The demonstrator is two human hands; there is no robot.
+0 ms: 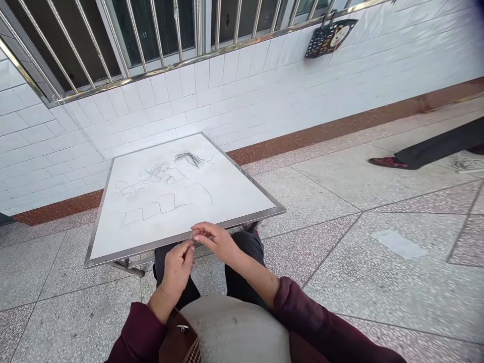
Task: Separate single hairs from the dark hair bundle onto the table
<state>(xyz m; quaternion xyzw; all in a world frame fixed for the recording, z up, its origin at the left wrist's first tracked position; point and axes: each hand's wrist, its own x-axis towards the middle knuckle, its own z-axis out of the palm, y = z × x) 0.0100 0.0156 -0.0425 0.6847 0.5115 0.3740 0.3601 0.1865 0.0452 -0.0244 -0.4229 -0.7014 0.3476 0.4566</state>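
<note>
My left hand (pixel 177 267) and my right hand (pixel 215 241) meet at the near edge of a small white table (pixel 113 237) with a metal rim. Both hands are closed in a pinch, fingertips almost touching, around something very thin that I cannot make out, perhaps a hair strand. On the tabletop lie thin dark strands bent into zigzag lines (pixel 159 204), a tangled clump (pixel 161 173) and a dark tuft of hair (pixel 191 159) near the far edge. My knees sit under the table.
A white tiled wall with a barred window runs behind the table. A patterned bag (pixel 328 36) hangs on the bars. Another person's leg and red shoe (pixel 387 162) rest on the terrazzo floor at right.
</note>
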